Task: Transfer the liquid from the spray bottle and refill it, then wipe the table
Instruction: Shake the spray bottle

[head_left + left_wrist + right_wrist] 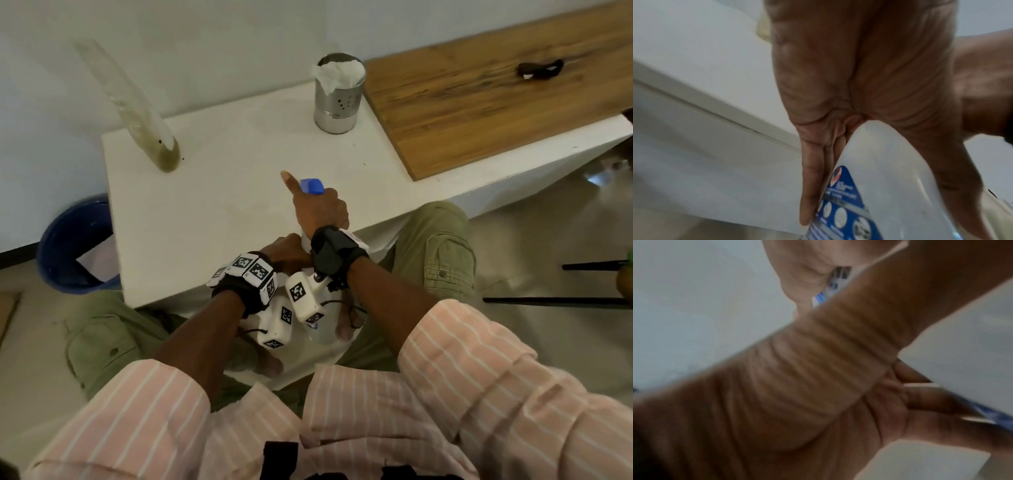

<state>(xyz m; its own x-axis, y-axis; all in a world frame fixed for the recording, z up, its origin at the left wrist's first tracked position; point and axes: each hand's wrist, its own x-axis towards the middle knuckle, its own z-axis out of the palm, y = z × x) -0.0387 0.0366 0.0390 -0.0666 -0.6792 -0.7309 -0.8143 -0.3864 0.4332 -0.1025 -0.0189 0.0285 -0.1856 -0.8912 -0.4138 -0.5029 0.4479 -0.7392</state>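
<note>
A white spray bottle with a blue sprayer head [311, 186] stands at the near edge of the white table [212, 205]. My right hand [318, 209] grips its neck just under the head, the index finger sticking out straight. My left hand [287, 251] holds the bottle's body lower down. In the left wrist view the palm [859, 81] wraps the white body and its blue label [844, 191]. The right wrist view is blurred; a strip of the label [836, 283] shows between skin. A tall clear glass [150, 137] with olive liquid at its bottom stands at the back left.
A perforated metal cup [337, 99] stuffed with a white cloth [339, 73] stands at the back. A wooden board [479, 96] with a black object [539, 69] lies to the right. A blue bucket [73, 246] sits on the floor at the left; black legs [555, 301] at the right.
</note>
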